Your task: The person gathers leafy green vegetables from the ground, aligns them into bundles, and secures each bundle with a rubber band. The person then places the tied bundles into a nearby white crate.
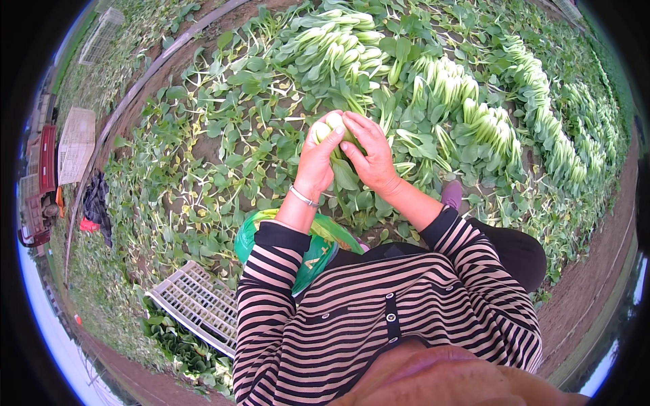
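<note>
My left hand, with a bracelet on its wrist, is closed around some bok choy; the pale rounded bases point up. From the other side my right hand cups the same bok choy, fingers bent over it. Green leaves hang down below the two hands. How many heads are held is hidden by the fingers. Just beyond my hands lies a heap of cut bok choy, bases together, and further bunches lie to its right.
A white plastic crate is at my lower left, beside a green plastic bag near my lap. Loose leaves cover the ground. A long row of bok choy runs along the right. A dark hose-like line curves past at left, near another crate.
</note>
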`<state>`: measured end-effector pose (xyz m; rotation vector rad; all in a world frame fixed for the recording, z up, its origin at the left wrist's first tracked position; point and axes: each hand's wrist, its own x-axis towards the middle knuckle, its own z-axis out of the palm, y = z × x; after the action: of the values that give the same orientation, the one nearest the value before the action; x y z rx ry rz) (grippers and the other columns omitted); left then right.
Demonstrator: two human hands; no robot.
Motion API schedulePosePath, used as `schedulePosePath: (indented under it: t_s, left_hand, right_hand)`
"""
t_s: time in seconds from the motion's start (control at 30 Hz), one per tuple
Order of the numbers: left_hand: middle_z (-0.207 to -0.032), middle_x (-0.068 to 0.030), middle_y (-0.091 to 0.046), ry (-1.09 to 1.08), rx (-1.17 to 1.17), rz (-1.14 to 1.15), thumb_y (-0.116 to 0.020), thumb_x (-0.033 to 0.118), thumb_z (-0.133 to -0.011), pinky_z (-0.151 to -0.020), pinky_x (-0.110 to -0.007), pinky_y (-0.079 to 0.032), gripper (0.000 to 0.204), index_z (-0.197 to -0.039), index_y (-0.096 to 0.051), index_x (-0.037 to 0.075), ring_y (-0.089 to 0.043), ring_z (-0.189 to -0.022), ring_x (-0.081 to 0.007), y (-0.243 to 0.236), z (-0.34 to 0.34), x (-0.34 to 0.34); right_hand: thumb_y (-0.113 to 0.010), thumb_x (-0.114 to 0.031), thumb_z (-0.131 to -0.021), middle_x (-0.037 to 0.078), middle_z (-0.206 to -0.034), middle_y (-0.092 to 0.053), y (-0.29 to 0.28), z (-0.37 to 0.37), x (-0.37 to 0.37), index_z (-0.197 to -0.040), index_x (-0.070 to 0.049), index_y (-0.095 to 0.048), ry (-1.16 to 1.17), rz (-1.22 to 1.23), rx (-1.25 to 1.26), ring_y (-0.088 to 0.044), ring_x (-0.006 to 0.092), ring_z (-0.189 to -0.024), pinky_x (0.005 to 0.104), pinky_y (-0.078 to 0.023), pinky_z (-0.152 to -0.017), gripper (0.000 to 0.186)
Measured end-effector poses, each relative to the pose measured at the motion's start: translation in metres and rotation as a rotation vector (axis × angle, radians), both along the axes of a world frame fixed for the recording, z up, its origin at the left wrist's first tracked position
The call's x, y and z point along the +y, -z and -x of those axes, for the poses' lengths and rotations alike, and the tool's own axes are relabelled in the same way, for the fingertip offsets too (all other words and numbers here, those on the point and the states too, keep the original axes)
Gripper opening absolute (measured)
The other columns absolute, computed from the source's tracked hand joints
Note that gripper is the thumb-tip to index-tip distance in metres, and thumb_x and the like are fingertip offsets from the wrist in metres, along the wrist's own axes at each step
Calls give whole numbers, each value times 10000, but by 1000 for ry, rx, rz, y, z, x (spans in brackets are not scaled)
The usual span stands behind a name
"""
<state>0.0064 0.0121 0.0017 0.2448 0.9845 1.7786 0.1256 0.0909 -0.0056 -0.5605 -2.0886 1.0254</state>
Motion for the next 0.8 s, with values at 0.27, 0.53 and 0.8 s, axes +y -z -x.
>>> schedulePosePath:
  t_s: [0.27, 0.53, 0.8]
  left_hand:
    - [-1142, -151, -674, 68, -28, 39, -712, 204, -916, -972, -403, -528, 452, -1286, -512, 39, -666, -1061, -277, -4, 19, -5]
    - [-1114, -152, -666, 112, 10, 54, -741, 218, -887, -981, -423, -524, 532, -1309, -481, 26, -653, -1073, -278, -7, 16, 1]
    - [-1130, -151, -654, 24, -8, 54, -735, 188, -895, -973, -421, -531, 532, -1329, -467, 36, -649, -1083, -282, -11, 19, 6]
  right_hand:
    - [-547, -282, -1031, 85, -1127, -677, 56, 16, 47, -1266, -9, -595, -40, 959, 151, -661, 140, -951, 279, -539, -825, 363]
    - [-759, -257, -823, 124, -1113, -655, 179, 38, 108, -1214, -61, -616, 352, 301, -719, -643, 272, -1014, 395, -514, -852, 461]
    - [-715, -144, -820, 124, -1065, -676, 195, 23, 121, -1161, -32, -603, 312, 488, -482, -670, 214, -883, 322, -527, -817, 375]
